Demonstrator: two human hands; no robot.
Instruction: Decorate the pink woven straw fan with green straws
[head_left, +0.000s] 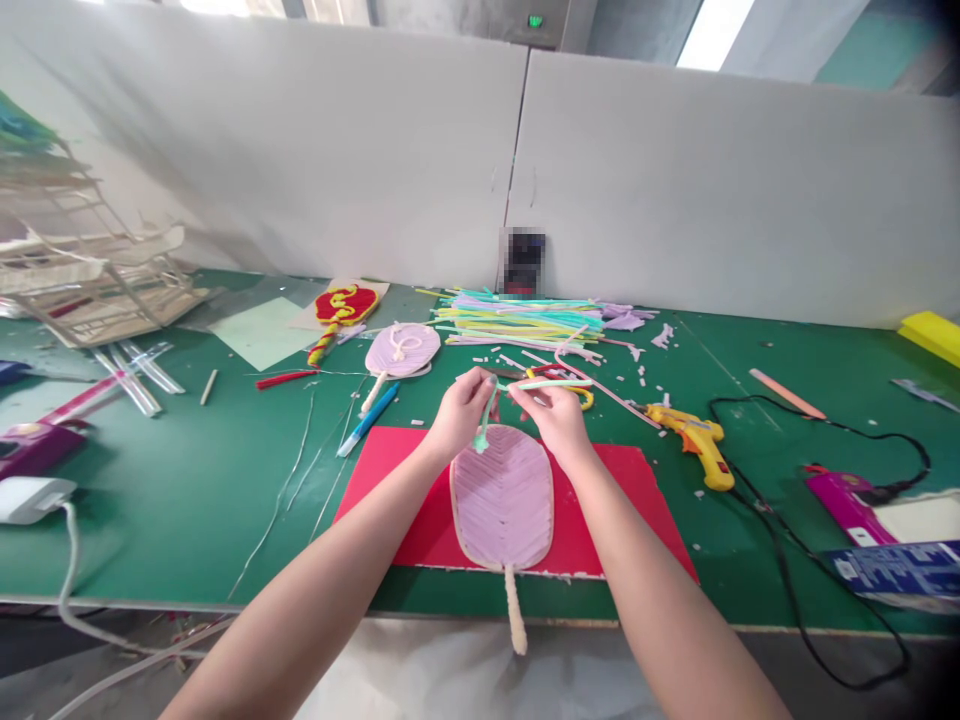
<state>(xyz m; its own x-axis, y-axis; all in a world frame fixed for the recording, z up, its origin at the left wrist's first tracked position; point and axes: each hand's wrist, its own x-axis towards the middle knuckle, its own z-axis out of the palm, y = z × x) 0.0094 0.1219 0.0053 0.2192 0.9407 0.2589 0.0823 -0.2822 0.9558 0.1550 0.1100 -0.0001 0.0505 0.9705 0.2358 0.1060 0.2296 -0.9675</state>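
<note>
Both hands meet above the far end of a pink woven fan [504, 500] that lies on a red mat [390, 490]. My left hand [459, 410] pinches a pale green pipe cleaner [486, 420] whose end hangs down onto the fan's tip. My right hand [555, 412] pinches the same green pipe cleaner where it runs out to the right. The fan's cream fuzzy handle [514, 610] sticks out over the table's front edge.
A pile of coloured pipe cleaners [517, 318] lies behind the hands. A second pink fan [401, 352] and a red-yellow one [341, 308] lie back left. A yellow glue gun [694, 440] with a black cord is on the right. A wire rack [82, 270] stands far left.
</note>
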